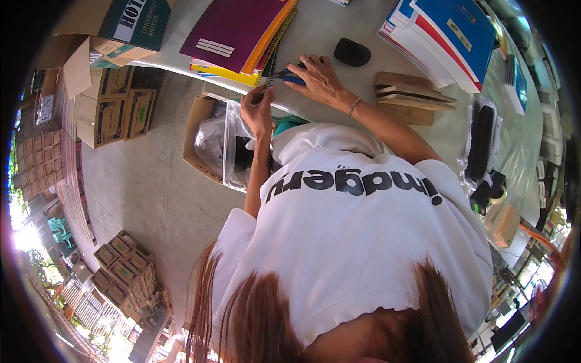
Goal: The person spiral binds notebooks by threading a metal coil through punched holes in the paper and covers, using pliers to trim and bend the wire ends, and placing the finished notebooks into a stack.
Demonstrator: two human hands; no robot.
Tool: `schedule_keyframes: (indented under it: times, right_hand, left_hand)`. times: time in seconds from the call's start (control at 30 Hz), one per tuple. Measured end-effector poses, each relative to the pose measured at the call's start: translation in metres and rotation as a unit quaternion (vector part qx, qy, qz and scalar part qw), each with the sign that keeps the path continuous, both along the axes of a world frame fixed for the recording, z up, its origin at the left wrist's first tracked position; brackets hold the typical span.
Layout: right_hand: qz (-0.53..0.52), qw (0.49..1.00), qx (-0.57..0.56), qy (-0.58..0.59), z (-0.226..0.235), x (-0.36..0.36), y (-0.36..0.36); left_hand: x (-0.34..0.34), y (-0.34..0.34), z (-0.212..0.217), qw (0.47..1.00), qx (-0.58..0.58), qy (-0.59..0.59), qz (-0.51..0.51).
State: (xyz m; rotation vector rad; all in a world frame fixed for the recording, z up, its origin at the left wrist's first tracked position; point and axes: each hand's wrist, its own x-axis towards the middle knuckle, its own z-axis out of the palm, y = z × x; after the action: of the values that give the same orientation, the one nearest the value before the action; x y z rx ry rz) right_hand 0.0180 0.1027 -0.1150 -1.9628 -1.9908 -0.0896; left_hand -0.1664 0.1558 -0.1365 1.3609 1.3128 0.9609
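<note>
Head view: left hand [257, 109] at the table's [339, 30] near edge, fingers pinched on the wire end of a spiral at the corner of the notebook stack [242, 36]; what exactly sits between the fingertips is too small to tell. Right hand [318, 78] just beside it, grasping blue-handled pliers [287, 75], whose tip points at the same spiral corner; bracelet on the wrist, ring on a finger. Stack lies at the table's left part, maroon cover on top, orange & yellow covers under it, hanging a bit over the near edge. Black oval thing [352, 52] on the table just past the right hand, apart from it. Wood blocks [411, 94] right of the wrist, near. Blue-red-white book pile [442, 36] toward the far right corner. Black items in clear bag [481, 142] along the right edge. Below the table edge, on the floor: open carton [200, 139] w/ plastic bags inside, under the left forearm. More cartons [115, 103] stacked at left, well apart.
</note>
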Motion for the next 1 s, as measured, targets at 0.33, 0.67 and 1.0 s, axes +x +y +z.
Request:
schedule_keyframes:
  times: [0.33, 0.67, 1.0]
  right_hand:
    - [0.028, 0.999, -0.032, 0.011, -0.001, -0.001, 0.006]
    - [0.006, 0.994, -0.098, 0.048, 0.004, 0.006, 0.002]
    - [0.021, 0.998, 0.025, -0.057, -0.005, 0.013, -0.001]
  left_hand:
    - [0.001, -0.001, 0.001, 1.0, 0.012, -0.011, 0.004]
    - [-0.008, -0.005, -0.007, 0.998, -0.023, -0.057, -0.009]
    - [-0.005, -0.006, 0.002, 1.0, -0.018, -0.001, -0.017]
